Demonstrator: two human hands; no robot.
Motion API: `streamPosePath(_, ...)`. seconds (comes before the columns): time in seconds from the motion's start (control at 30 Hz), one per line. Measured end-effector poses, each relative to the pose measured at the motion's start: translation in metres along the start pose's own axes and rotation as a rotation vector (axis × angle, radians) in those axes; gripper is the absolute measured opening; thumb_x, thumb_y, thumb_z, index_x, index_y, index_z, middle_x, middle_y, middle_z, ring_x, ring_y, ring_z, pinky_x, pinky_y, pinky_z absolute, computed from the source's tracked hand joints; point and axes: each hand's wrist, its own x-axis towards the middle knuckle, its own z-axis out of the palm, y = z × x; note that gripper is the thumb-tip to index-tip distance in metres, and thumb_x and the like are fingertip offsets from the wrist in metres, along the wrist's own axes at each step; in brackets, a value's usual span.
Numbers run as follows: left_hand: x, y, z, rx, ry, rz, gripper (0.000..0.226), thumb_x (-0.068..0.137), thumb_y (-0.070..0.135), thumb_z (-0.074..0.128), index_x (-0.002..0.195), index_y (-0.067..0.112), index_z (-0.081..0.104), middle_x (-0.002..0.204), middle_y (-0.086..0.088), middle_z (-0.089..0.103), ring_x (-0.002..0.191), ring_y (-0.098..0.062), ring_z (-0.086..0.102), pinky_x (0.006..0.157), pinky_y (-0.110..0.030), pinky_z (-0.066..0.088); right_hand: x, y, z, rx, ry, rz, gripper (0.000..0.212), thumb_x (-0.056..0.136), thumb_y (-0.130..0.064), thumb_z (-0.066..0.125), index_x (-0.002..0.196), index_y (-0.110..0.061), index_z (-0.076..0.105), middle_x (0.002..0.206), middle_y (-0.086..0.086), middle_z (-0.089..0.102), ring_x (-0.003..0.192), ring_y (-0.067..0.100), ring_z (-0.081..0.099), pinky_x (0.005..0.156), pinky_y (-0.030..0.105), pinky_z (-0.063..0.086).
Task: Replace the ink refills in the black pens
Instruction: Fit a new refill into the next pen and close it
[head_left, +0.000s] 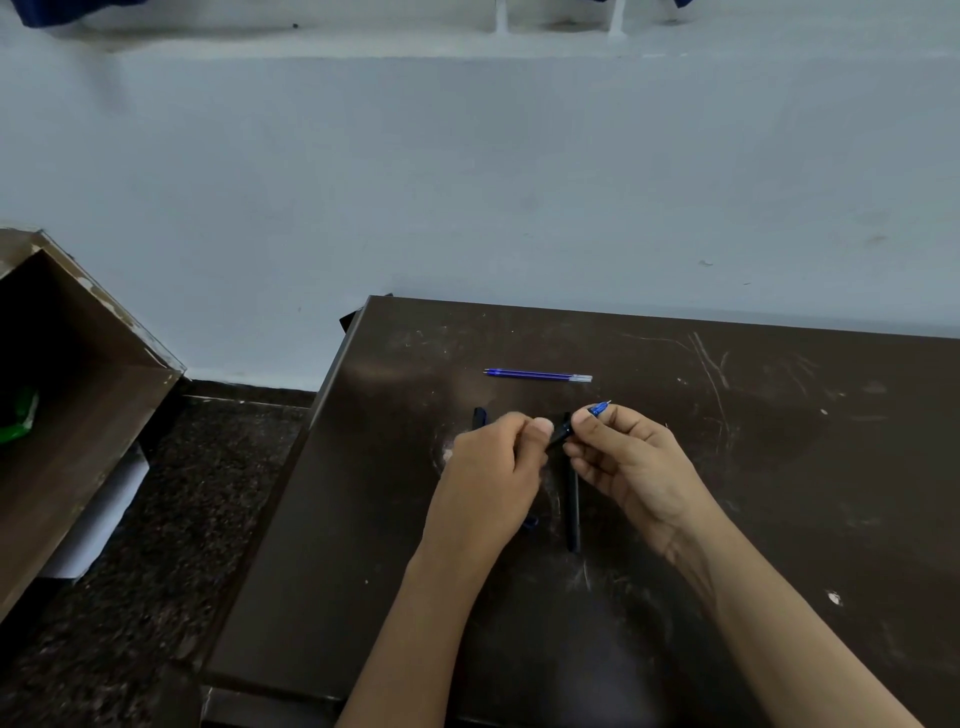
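Note:
Both hands meet over the middle of the dark table (727, 467). My left hand (493, 467) grips the barrel of a black pen (560, 434), mostly hidden in the fist. My right hand (623, 457) pinches the pen's front end, where a blue refill tip (600, 408) sticks out past the fingers. A second black pen (572, 509) lies on the table between my wrists, pointing toward me. Another black piece (478, 417) shows just beyond my left hand. Loose blue refills (537, 374) lie side by side farther back.
The table's left edge drops to a dark speckled floor (156, 519). A brown wooden shelf unit (78, 389) stands at the left with something green inside. A pale blue wall (467, 182) rises right behind the table.

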Motion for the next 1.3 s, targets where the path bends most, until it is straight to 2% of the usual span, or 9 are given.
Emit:
streamPosePath(0.1, 0.001, -0.002, 0.002, 0.075, -0.071, 0.007, 0.021, 0.097, 0.024, 0.046, 0.098, 0.015, 0.065, 0.087, -0.002, 0.07, 0.074, -0.008, 0.064, 0.078, -0.023, 0.051, -0.001, 0.001, 0.0, -0.02, 0.0, 0.005, 0.005, 0.086, -0.015, 0.064, 0.087, -0.01, 0.066, 0.071, 0.002, 0.065, 0.067, 0.009, 0.062, 0.068, 0.022, 0.051)
streamPosePath(0.27, 0.002, -0.003, -0.001, 0.074, 0.022, 0.028, 0.014, 0.093, 0.025, 0.056, 0.1, 0.018, 0.065, 0.08, 0.007, 0.065, 0.072, -0.003, 0.06, 0.066, -0.012, 0.042, -0.001, 0.001, 0.0, -0.018, -0.016, -0.001, 0.008, 0.086, -0.013, 0.063, 0.091, -0.011, 0.07, 0.075, 0.001, 0.067, 0.073, 0.01, 0.064, 0.071, 0.025, 0.051)
streamPosePath(0.37, 0.002, -0.001, -0.002, 0.036, -0.075, 0.027, 0.017, 0.097, 0.024, 0.047, 0.097, 0.019, 0.063, 0.08, 0.008, 0.065, 0.066, 0.001, 0.056, 0.062, -0.006, 0.042, -0.001, -0.001, -0.001, 0.031, -0.08, -0.03, 0.01, 0.084, -0.013, 0.063, 0.092, -0.008, 0.066, 0.075, 0.003, 0.068, 0.072, 0.01, 0.066, 0.071, 0.023, 0.053)
streamPosePath(0.57, 0.001, 0.004, -0.006, -0.591, -0.392, -0.229, 0.031, 0.101, 0.027, 0.038, 0.087, 0.022, 0.065, 0.075, 0.005, 0.066, 0.053, -0.001, 0.042, 0.05, -0.016, 0.037, -0.003, -0.008, -0.004, 0.264, -0.297, -0.089, 0.027, 0.079, -0.017, 0.059, 0.104, -0.011, 0.07, 0.108, 0.01, 0.069, 0.076, 0.01, 0.062, 0.057, 0.026, 0.049)
streamPosePath(0.73, 0.0, 0.006, -0.014, -0.902, -0.541, -0.338, 0.036, 0.101, 0.023, 0.04, 0.08, 0.018, 0.069, 0.069, 0.005, 0.062, 0.048, -0.002, 0.04, 0.044, -0.013, 0.035, -0.004, -0.008, -0.006, 0.294, -0.38, -0.129, 0.039, 0.064, -0.025, 0.081, 0.1, -0.012, 0.072, 0.101, 0.011, 0.071, 0.07, 0.011, 0.063, 0.057, 0.026, 0.05)
streamPosePath(1.0, 0.002, 0.002, -0.009, -0.522, -0.392, -0.22, 0.031, 0.101, 0.022, 0.036, 0.084, 0.019, 0.061, 0.066, 0.008, 0.053, 0.051, 0.001, 0.045, 0.053, -0.014, 0.038, -0.005, -0.002, 0.0, 0.091, -0.142, -0.26, 0.047, 0.052, -0.038, 0.087, 0.088, -0.012, 0.074, 0.088, 0.01, 0.073, 0.066, 0.014, 0.065, 0.074, 0.033, 0.053)
streamPosePath(1.13, 0.001, 0.002, -0.007, -0.25, -0.219, -0.08, 0.026, 0.1, 0.023, 0.04, 0.088, 0.021, 0.063, 0.071, 0.009, 0.059, 0.07, -0.002, 0.057, 0.075, -0.019, 0.049, -0.009, -0.002, 0.009, 0.133, -0.058, -0.235, 0.025, 0.059, -0.025, 0.077, 0.081, -0.013, 0.074, 0.082, 0.008, 0.073, 0.066, 0.014, 0.066, 0.069, 0.031, 0.053)
streamPosePath(1.23, -0.002, 0.005, -0.006, -0.075, -0.092, 0.003, 0.024, 0.099, 0.022, 0.042, 0.094, 0.018, 0.065, 0.078, 0.006, 0.064, 0.07, -0.001, 0.056, 0.068, -0.009, 0.041, -0.012, -0.001, 0.017, 0.254, -0.008, -0.161, 0.019, 0.065, -0.014, 0.071, 0.083, -0.007, 0.071, 0.078, 0.009, 0.073, 0.063, 0.016, 0.067, 0.057, 0.028, 0.056)
streamPosePath(1.3, -0.003, 0.004, -0.006, -0.003, -0.02, 0.054, 0.023, 0.098, 0.022, 0.044, 0.096, 0.016, 0.066, 0.081, 0.003, 0.066, 0.068, 0.0, 0.055, 0.065, -0.005, 0.039, -0.013, 0.001, 0.024, 0.285, 0.034, -0.125, 0.018, 0.064, -0.014, 0.071, 0.082, -0.008, 0.073, 0.079, 0.009, 0.074, 0.068, 0.017, 0.069, 0.063, 0.032, 0.059)
